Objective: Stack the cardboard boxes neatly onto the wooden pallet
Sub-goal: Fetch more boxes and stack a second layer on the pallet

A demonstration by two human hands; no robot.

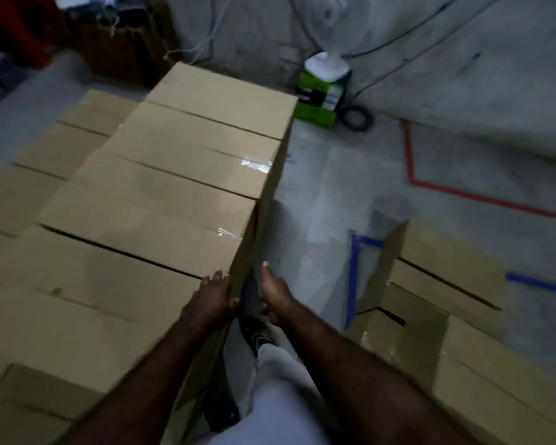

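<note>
Could skew the stacked boxes (161, 194), ahead and left of both hands, by pushing unevenly. Might trip on loose boxes (446, 316) right of the right hand (275, 297), grip unclear. Clamps left hand (214, 300) over near corner.

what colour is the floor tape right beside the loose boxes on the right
Blue. The floor tape shows clearly in the head view, the only view here.
</note>
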